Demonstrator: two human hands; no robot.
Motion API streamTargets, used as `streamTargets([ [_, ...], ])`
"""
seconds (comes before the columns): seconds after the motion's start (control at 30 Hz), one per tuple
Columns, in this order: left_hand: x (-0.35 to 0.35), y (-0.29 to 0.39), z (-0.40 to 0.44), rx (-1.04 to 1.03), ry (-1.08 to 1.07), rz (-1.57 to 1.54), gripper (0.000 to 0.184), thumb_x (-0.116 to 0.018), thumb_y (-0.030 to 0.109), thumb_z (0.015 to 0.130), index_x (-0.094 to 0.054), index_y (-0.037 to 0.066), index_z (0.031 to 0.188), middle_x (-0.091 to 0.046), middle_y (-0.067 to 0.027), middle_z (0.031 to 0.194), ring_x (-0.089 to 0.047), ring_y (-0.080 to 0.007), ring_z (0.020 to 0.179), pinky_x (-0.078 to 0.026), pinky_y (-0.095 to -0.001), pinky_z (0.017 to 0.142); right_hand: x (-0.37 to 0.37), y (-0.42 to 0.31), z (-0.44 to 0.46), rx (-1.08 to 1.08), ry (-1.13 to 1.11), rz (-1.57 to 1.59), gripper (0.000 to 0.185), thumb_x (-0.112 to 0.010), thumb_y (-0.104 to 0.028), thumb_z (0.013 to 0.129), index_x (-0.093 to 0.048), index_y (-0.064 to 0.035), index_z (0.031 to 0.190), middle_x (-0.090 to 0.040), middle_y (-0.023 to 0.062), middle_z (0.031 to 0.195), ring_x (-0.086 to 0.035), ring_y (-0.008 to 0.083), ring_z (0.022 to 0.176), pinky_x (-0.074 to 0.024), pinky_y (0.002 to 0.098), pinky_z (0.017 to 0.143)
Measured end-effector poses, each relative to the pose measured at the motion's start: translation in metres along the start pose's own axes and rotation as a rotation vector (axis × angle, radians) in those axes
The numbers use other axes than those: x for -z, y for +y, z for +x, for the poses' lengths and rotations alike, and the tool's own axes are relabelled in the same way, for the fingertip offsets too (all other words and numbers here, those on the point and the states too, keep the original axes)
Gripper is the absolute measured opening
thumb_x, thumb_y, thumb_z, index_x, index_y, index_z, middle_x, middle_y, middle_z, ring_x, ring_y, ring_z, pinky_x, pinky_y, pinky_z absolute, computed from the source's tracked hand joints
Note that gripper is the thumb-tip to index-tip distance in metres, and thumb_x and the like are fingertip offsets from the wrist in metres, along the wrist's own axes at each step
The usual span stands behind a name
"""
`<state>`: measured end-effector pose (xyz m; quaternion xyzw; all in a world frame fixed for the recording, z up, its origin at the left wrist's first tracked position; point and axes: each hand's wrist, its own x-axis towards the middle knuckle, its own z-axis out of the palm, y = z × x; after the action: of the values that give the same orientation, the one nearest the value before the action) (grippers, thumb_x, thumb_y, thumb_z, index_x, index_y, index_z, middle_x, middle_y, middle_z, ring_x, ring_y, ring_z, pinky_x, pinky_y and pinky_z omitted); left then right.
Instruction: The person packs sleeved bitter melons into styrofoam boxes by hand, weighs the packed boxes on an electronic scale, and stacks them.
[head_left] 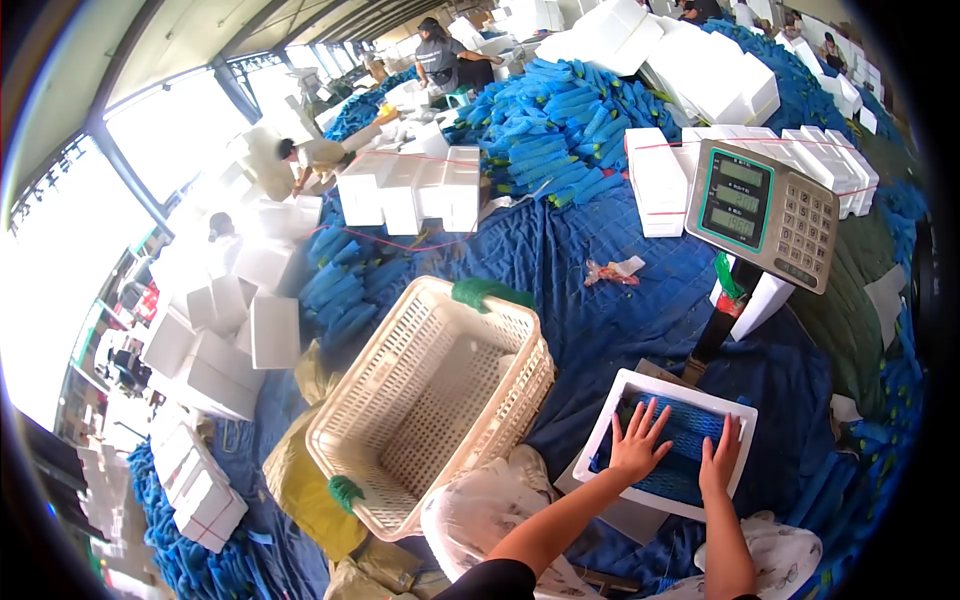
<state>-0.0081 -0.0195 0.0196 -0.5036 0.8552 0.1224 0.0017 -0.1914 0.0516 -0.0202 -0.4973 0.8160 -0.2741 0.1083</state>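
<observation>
A white foam box (690,391) stands in front of me, with blue net-sleeved pieces (686,425) lying inside. My left hand (642,442) rests on them with its fingers spread. Along the box's right inner side lies my right hand (718,465), fingers stretched out and gripping nothing. The box sits on the platform of a weighing scale, whose grey display head (808,225) rises on a post behind it. Parts of the contents are hidden under my hands.
A cream plastic basket (430,400) with green-wrapped handles stands at left on a blue tarp (580,300). Behind are a heap of blue net-sleeved pieces (560,120) and stacked foam boxes (415,190). A seated person (440,55) is farther back. Yellow sacking (310,480) lies beside the basket.
</observation>
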Motion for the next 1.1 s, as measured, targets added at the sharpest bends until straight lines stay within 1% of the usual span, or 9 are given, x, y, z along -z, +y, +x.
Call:
streamTargets([
  [0.23,-0.008,-0.004,-0.027,-0.097,-0.111,-0.090,0.077,-0.041,0.065,0.086,-0.007,0.035,0.148,-0.004,-0.0036,0.156,-0.004,-0.0278,0.144,-0.007,-0.0651,0.108,-0.023,0.004,-0.038,-0.074,0.036,-0.098,0.058,-0.047,-0.028,0.095,-0.025,-0.0082,0.145,-0.027,0.0180,0.148,-0.027,0.0349,0.137,-0.0187,0.0457,0.112],
  [0.4,-0.002,-0.020,-0.027,-0.294,-0.305,-0.156,0.102,-0.069,0.057,0.073,-0.004,0.036,0.148,0.010,-0.0133,0.155,0.006,-0.0317,0.143,-0.004,-0.0644,0.108,-0.020,-0.005,-0.040,-0.049,0.040,-0.168,0.064,-0.052,-0.030,0.092,-0.023,-0.0078,0.145,-0.027,0.0189,0.147,-0.027,0.0362,0.136,-0.0213,0.0461,0.112],
  [0.77,0.009,-0.023,-0.022,-0.310,-0.320,-0.207,0.099,-0.073,0.046,0.074,-0.008,0.034,0.149,0.007,-0.0114,0.155,0.005,-0.0305,0.143,-0.003,-0.0593,0.111,-0.012,0.000,-0.034,0.026,-0.058,-0.115,0.078,-0.062,-0.024,0.085,-0.015,-0.0066,0.146,-0.020,0.0226,0.148,-0.021,0.0394,0.137,-0.0189,0.0465,0.113],
  [0.83,-0.003,-0.041,-0.025,-0.397,-0.217,-0.374,0.088,-0.075,0.033,0.074,-0.025,0.029,0.146,0.001,-0.0118,0.155,-0.003,-0.0320,0.143,-0.006,-0.0583,0.112,0.004,0.007,-0.037,0.068,-0.113,-0.038,0.086,-0.068,-0.021,0.081,-0.014,-0.0059,0.146,-0.019,0.0226,0.149,-0.018,0.0402,0.138,-0.0165,0.0453,0.114],
  [0.87,0.014,-0.046,-0.031,-0.414,-0.108,-0.291,0.066,-0.075,0.022,0.073,-0.045,0.019,0.132,-0.026,-0.0132,0.146,-0.026,-0.0333,0.136,-0.023,-0.0506,0.111,0.027,-0.003,-0.040,0.103,-0.153,-0.075,0.085,-0.071,-0.021,0.078,-0.020,-0.0046,0.144,-0.022,0.0230,0.146,-0.021,0.0406,0.136,-0.0188,0.0446,0.113],
  [0.9,0.012,-0.052,-0.028,-0.418,-0.110,-0.287,0.066,-0.075,0.022,0.073,-0.045,0.019,0.132,-0.026,-0.0132,0.146,-0.026,-0.0333,0.136,-0.023,-0.0506,0.111,0.049,-0.011,-0.042,0.133,-0.195,-0.112,0.083,-0.074,-0.020,0.075,-0.027,-0.0034,0.141,-0.025,0.0233,0.144,-0.024,0.0409,0.134,-0.0212,0.0438,0.112],
  [0.97,-0.002,-0.072,-0.018,-0.404,-0.439,-0.464,0.047,-0.075,0.017,0.069,-0.054,0.015,0.111,-0.050,-0.0130,0.120,-0.049,-0.0340,0.116,-0.043,-0.0444,0.095,0.076,-0.016,-0.035,0.241,-0.360,-0.159,0.042,-0.079,-0.021,0.069,-0.054,-0.0042,0.098,-0.054,0.0154,0.113,-0.051,0.0331,0.107,-0.0435,0.0396,0.087],
  [1.03,-0.020,-0.083,-0.001,-0.472,-0.429,-0.358,0.033,-0.072,0.014,0.067,-0.058,0.012,0.096,-0.057,-0.0099,0.096,-0.058,-0.0338,0.097,-0.050,-0.0419,0.079,0.071,0.000,-0.026,0.108,-0.758,-0.081,0.033,-0.078,-0.021,0.070,-0.054,-0.0088,0.089,-0.061,0.0104,0.089,-0.060,0.0306,0.087,-0.0482,0.0403,0.072],
  [1.1,-0.015,-0.071,0.014,-0.607,-0.494,-0.075,0.023,-0.071,0.014,0.065,-0.064,0.014,0.086,-0.061,-0.0090,0.091,-0.061,-0.0317,0.091,-0.051,-0.0429,0.074,0.063,0.014,-0.013,0.294,-0.773,-0.047,0.029,-0.076,-0.020,0.070,-0.054,-0.0104,0.086,-0.063,0.0118,0.081,-0.062,0.0324,0.078,-0.0478,0.0434,0.064],
])
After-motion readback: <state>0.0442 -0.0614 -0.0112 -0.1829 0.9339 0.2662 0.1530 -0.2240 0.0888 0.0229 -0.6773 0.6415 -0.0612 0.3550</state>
